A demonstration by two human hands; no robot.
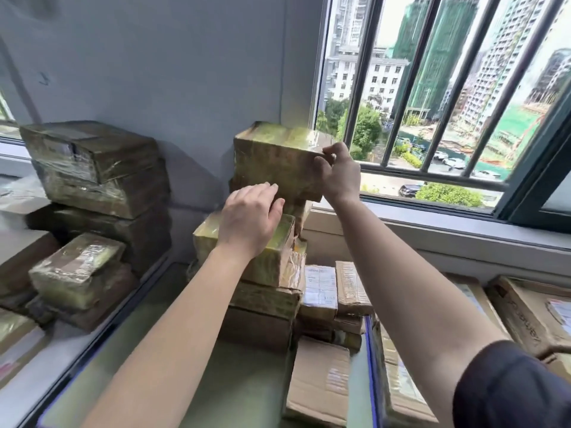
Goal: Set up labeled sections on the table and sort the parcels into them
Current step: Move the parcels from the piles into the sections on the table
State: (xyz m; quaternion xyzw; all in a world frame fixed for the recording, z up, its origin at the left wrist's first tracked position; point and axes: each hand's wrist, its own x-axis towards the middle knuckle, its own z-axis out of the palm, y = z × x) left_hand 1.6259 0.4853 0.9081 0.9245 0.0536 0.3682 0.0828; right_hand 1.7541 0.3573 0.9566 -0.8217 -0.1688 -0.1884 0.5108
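The left grip (pixel 250 217) covers much of the middle parcel (pixel 278 257)'s top, and its forearm (pixel 185 319) hides the left side of the stack (pixel 265 304) below. The corner of the top parcel (pixel 278 162) is lost behind the right grip (pixel 338 174). The print on the white label (pixel 319 288) is too small to read. The right-hand carton (pixel 525 313) runs off the edge.

A pale grey wall (pixel 154 57) meets a barred window (pixel 398 97) at the corner. Beyond the bars stand a white building (pixel 380 78), green-netted towers (pixel 438 57), leafy trees (pixel 364 128) and parked cars (pixel 452 162).
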